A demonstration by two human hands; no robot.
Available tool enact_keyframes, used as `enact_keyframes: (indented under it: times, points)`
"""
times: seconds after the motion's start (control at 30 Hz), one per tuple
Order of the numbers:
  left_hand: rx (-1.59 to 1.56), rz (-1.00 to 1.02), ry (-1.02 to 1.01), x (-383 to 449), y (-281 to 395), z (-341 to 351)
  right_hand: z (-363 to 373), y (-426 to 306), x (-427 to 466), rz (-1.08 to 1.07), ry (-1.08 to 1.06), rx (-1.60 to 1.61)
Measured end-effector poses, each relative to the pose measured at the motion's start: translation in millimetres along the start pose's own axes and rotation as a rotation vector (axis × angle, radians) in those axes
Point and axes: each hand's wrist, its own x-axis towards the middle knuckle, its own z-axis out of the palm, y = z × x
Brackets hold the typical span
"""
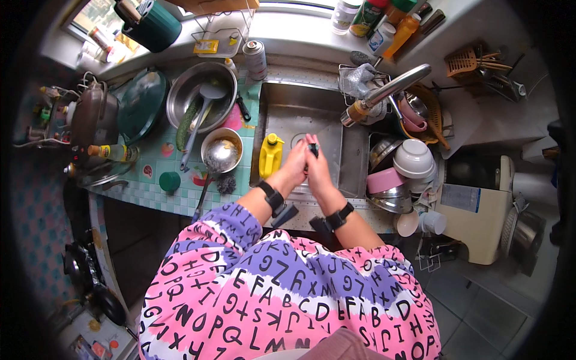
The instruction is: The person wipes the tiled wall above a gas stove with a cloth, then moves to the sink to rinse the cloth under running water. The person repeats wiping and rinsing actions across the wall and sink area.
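Over the stainless steel sink (301, 108), my left hand (294, 164) and my right hand (317, 164) are pressed together, palms facing. A small dark object (313, 149) shows between them near the fingers; its kind cannot be made out, nor which hand grips it. Just left of my left hand, a yellow plastic bottle (270, 159) with a yellow cap stands in the sink. The metal faucet (382, 94) reaches over the sink's right part, beyond my hands. I cannot see water running from it.
Left on the counter are a steel bowl (175, 96) with a cucumber (183, 128) and a spatula (198, 121), a pot with a ladle (222, 155), a green lid (169, 181) and a scouring pad (226, 184). Stacked bowls (411, 159) stand right of the sink. A spray can (255, 60) stands behind.
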Motion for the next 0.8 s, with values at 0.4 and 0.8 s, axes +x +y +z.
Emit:
enact_keyframes:
  times: [0.4, 0.8]
  points:
    - [0.082, -0.005, 0.048, 7.0, -1.8, -1.6, -8.9, 17.3, 5.1, 0.093, -0.043, -0.116]
    - [-0.022, 0.074, 0.104, -0.8, -4.0, 11.2, -15.4, 18.6, 3.0, -0.118, -0.006, -0.264]
